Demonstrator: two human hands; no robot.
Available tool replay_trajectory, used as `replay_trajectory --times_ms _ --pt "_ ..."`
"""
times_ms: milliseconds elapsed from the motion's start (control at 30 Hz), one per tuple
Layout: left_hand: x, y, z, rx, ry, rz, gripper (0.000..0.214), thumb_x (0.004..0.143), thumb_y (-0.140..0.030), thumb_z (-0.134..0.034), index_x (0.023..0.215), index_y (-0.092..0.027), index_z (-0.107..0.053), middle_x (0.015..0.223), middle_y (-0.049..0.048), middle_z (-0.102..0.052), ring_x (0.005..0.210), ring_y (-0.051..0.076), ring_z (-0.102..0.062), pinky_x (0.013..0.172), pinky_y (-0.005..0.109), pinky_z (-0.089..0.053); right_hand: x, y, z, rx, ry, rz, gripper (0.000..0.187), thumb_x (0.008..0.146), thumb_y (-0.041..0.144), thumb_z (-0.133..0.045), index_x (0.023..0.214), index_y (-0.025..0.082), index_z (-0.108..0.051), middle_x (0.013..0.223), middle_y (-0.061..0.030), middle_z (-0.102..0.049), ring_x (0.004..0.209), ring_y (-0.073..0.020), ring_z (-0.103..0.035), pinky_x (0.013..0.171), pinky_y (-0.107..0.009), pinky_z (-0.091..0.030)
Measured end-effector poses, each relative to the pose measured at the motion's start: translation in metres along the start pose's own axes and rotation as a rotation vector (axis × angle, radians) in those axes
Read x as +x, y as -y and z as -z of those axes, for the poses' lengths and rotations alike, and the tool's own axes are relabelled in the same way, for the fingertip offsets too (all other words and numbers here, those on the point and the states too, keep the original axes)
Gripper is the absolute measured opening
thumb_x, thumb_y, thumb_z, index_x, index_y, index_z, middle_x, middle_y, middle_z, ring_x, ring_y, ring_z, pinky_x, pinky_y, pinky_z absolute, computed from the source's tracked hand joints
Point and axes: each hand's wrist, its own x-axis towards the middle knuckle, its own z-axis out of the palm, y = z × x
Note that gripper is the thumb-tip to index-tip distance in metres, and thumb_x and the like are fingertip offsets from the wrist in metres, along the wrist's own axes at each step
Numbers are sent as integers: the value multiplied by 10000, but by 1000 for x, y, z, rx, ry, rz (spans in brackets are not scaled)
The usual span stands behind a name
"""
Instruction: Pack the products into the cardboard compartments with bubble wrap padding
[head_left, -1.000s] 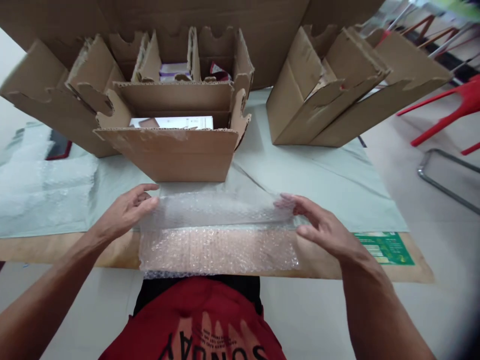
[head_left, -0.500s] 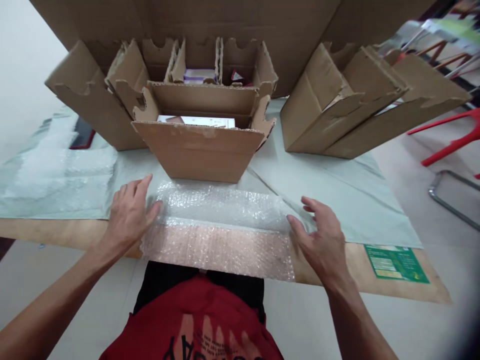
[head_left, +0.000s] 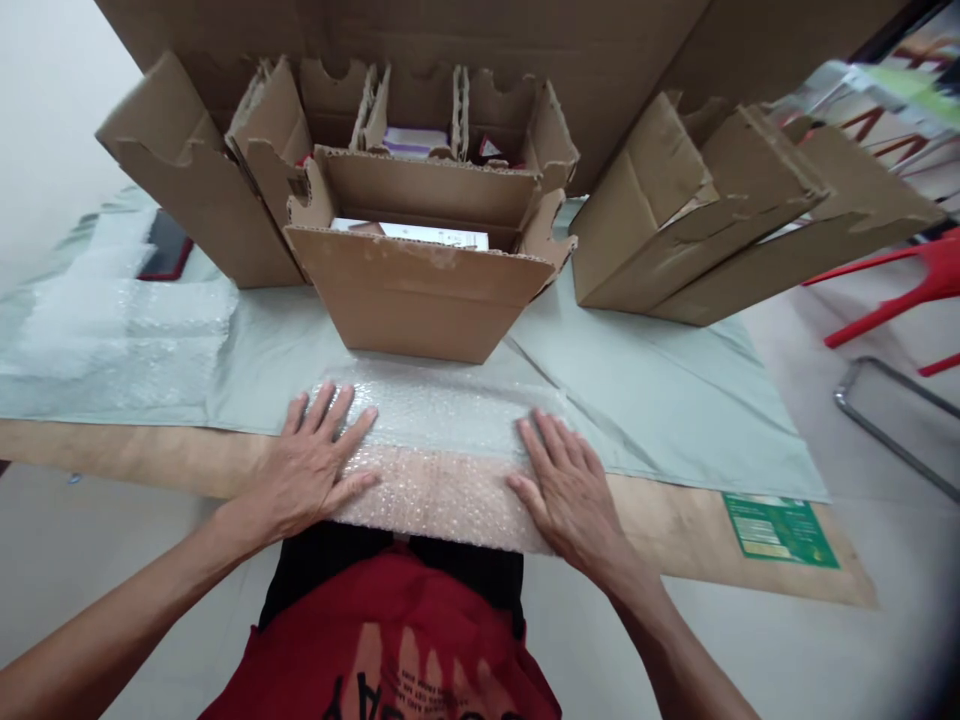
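Note:
A sheet of bubble wrap (head_left: 435, 485) lies flat at the table's front edge, partly over the pale green cloth and partly over bare wood. My left hand (head_left: 319, 465) rests palm down on its left end, fingers spread. On the right end lies my right hand (head_left: 566, 480), also flat with the thumb apart. Neither hand grips anything. Just beyond the sheet stands an open cardboard box (head_left: 420, 295) with a white box (head_left: 442, 237) inside it.
More open cardboard boxes (head_left: 697, 210) stand at the back left, centre and right. Further bubble wrap (head_left: 127, 335) lies at left beside a dark, red-edged flat object (head_left: 166, 247). A green printed label (head_left: 780, 530) is on the wood at right. A red stool (head_left: 900, 285) stands beyond.
Both hands have moved inward from beside the bubble wrap's ends and now lie flat on it. The whole view has shifted slightly.

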Motion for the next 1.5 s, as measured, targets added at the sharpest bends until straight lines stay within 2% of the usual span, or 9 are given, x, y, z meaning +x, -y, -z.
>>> replay_trajectory --times_ms 200,400,533,767,867,967,1133,1267,1500 --pt "-15 3 9 -11 -46 4 684 996 -583 -490 1584 -251 -383 1699 201 -262 1566 448 -218 1220 692 -157 -48 -28 22 -74 -79 -132 646 1060 463 -403 1643 244 -234 1592 -200 -458 1473 -404 -417 1116 -605 -378" --pt "-33 -5 23 -81 31 -282 871 871 -588 -684 1602 -253 -350 1680 148 -340 1547 398 -301 1279 595 -116 -75 -14 44 111 5 127 693 976 494 -596 1568 197 -390 1588 -204 -465 1440 -379 -463 1071 -556 -455" --pt "-37 -1 25 -105 28 -275 666 911 -290 -649 1544 -242 -449 1631 123 -440 1519 359 -378 1263 572 -242 -73 -17 41 109 40 155 439 997 309 -576 1428 229 -579 1543 -165 -540 1377 -344 -551 1027 -533 -507" --pt "-35 12 33 -305 -95 -252 352 963 -238 -606 1312 -247 -654 1433 82 -660 1382 284 -575 1183 505 -452 -66 -26 46 279 -64 154 293 1008 177 -541 1201 264 -743 1347 -95 -714 1254 -284 -667 957 -481 -583" --pt "-34 11 48 -458 -154 -176 185 948 -177 -598 1056 -267 -719 1232 28 -773 1207 238 -704 1067 423 -566 -62 -23 55 454 -145 104 281 986 148 -566 1163 277 -743 1195 -59 -783 1144 -248 -725 936 -438 -599" --pt "-30 10 69 -613 -116 2 85 940 -289 -636 958 -293 -719 1098 -8 -807 1023 219 -771 889 330 -636 -56 -20 68 603 -177 2 188 983 184 -597 1063 269 -745 1020 -25 -806 959 -210 -764 833 -349 -618" --pt "-3 15 79 -528 -109 389 225 850 -505 -662 802 -291 -715 752 -29 -773 656 208 -726 588 279 -563 -34 -25 64 498 -298 -128 115 976 296 -647 893 243 -707 793 -6 -757 703 -194 -715 640 -310 -561" --pt "22 19 67 -441 -30 523 318 815 -561 -589 807 -262 -697 757 -1 -764 593 203 -665 594 308 -516 -11 -34 37 299 -407 -100 206 998 364 -623 863 218 -676 770 -24 -751 714 -215 -702 700 -361 -527" --pt "21 29 53 -146 -16 520 515 906 -564 -507 1217 -167 -614 1061 115 -692 912 288 -671 823 417 -537 9 -41 23 114 -228 -109 326 1024 454 -531 1129 182 -677 1106 -118 -748 1027 -314 -670 818 -443 -475"
